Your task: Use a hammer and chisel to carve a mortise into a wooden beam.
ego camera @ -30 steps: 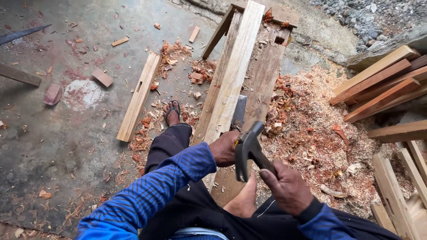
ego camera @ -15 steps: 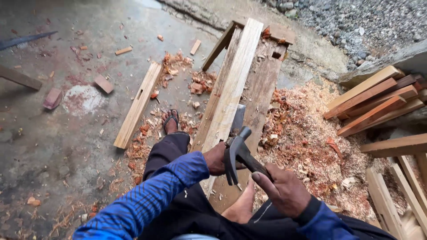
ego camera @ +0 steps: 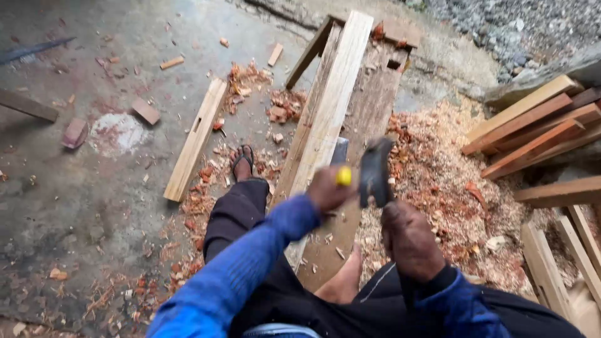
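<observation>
Hammer point(ego camera: 375, 170) now down at the yellow-handled chisel point(ego camera: 342, 176), where half a second ago I saw it raised above the plank.

My right hand point(ego camera: 410, 241) is clenched on the hammer handle and my left hand point(ego camera: 327, 188) is wrapped round the chisel, whose blade point(ego camera: 339, 151) stands on the pale plank point(ego camera: 328, 112); the head is motion-blurred, so I judge a blow is landing, though I cannot tell whether metal touches the yellow butt. The plank lies on a darker wooden bench point(ego camera: 375, 100) that I straddle, my sandalled foot point(ego camera: 242, 159) on the concrete floor point(ego camera: 94, 206). A mortised batten point(ego camera: 195, 139) lies left, stacked timbers point(ego camera: 532, 128) right, shavings point(ego camera: 451, 181) between; nothing blocks the swing.
</observation>
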